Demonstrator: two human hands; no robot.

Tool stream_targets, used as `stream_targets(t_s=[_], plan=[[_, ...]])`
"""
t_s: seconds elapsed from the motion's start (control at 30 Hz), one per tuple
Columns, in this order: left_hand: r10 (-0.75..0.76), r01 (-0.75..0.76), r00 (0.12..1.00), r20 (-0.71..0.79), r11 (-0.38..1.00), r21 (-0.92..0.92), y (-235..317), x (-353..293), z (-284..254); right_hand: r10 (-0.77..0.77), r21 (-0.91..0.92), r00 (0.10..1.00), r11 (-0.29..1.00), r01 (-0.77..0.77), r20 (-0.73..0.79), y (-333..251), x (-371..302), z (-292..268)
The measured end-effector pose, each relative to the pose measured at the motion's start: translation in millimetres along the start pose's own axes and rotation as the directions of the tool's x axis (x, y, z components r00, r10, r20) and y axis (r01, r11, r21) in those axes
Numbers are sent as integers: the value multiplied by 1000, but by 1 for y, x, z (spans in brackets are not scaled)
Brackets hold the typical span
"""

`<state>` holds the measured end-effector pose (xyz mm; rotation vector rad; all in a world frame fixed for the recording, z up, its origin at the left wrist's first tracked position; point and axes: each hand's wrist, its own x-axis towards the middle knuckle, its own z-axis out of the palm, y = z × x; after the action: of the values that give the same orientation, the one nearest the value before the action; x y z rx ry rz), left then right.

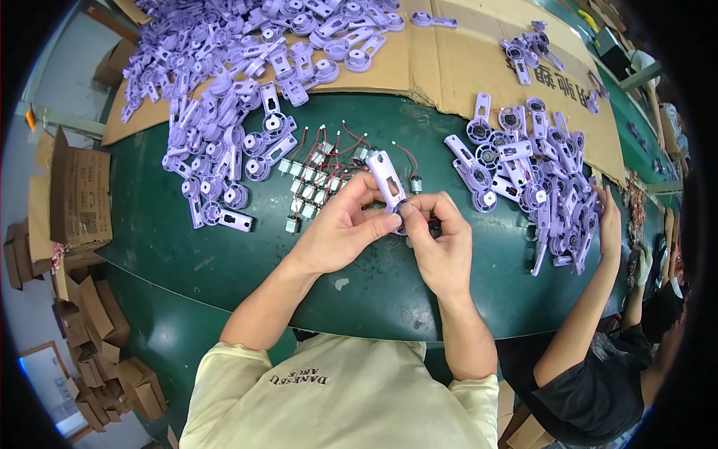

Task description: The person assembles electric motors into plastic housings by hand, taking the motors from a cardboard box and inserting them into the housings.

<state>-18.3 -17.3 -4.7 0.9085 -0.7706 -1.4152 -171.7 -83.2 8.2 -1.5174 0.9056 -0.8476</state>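
Over the middle of the green table, my left hand (345,228) is closed on a purple plastic fan housing (385,178), its long handle part pointing up and away. My right hand (441,243) pinches the round lower end of the same housing with thumb and index finger. Fingers mostly cover that round end. A small dark and silvery bit shows between the right fingers, too hidden to name. Just beyond my left hand lie several small silver motors (308,187) with red wires. One more motor (416,183) lies behind my right hand.
A large heap of purple housings (217,97) covers the far left, partly on flattened cardboard (441,67). To the right stands another pile of housings (523,161), where a co-worker's hand (609,224) touches its edge. Cardboard boxes (82,194) stand beyond the table's left edge.
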Motion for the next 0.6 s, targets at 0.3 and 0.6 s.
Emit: stream_targets(t_s=[0.3, 0.6], plan=[[69, -69, 998, 6, 995, 70, 1, -1, 2, 5, 59, 1000, 998, -5, -9, 2, -1, 2], [53, -53, 999, 1, 996, 76, 0, -2, 2, 48, 129, 998, 990, -54, 45, 1, 0, -1]])
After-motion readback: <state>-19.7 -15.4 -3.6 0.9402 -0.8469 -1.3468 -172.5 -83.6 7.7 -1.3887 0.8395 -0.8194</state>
